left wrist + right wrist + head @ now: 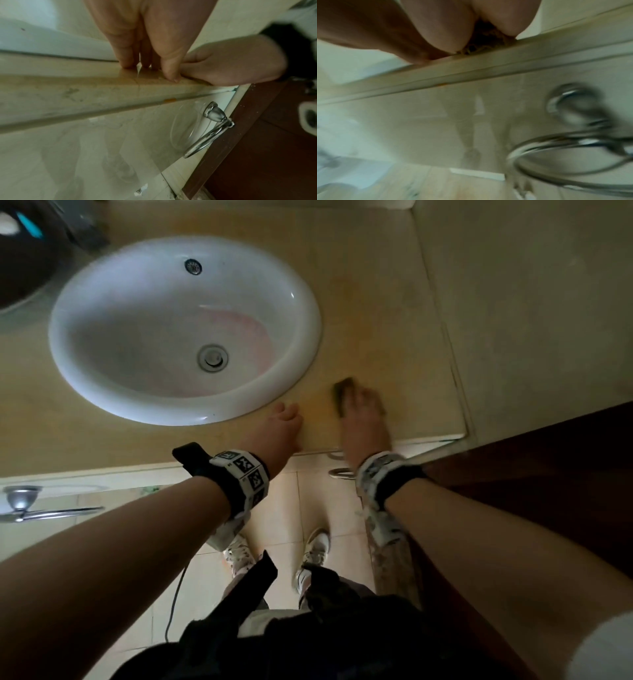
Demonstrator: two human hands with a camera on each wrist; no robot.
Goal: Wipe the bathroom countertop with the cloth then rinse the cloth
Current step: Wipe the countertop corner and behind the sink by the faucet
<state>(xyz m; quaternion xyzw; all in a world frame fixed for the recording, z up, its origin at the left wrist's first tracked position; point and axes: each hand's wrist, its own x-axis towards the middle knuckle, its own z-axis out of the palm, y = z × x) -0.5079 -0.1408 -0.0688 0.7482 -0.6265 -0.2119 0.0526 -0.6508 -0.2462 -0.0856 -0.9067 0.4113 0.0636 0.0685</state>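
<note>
A small brown cloth lies on the beige countertop, right of the white sink. My right hand lies flat on top of the cloth and is motion-blurred, with its fingers spread over it. In the right wrist view the cloth shows dark under the palm, close to the counter's front edge. My left hand rests on the counter between the sink rim and the front edge. Its fingertips touch the surface and it holds nothing.
A wall closes off the counter's right side, and a dark brown door stands beside it. A chrome towel ring hangs below the counter front, with another chrome fitting at the left. A dark object sits at the back left.
</note>
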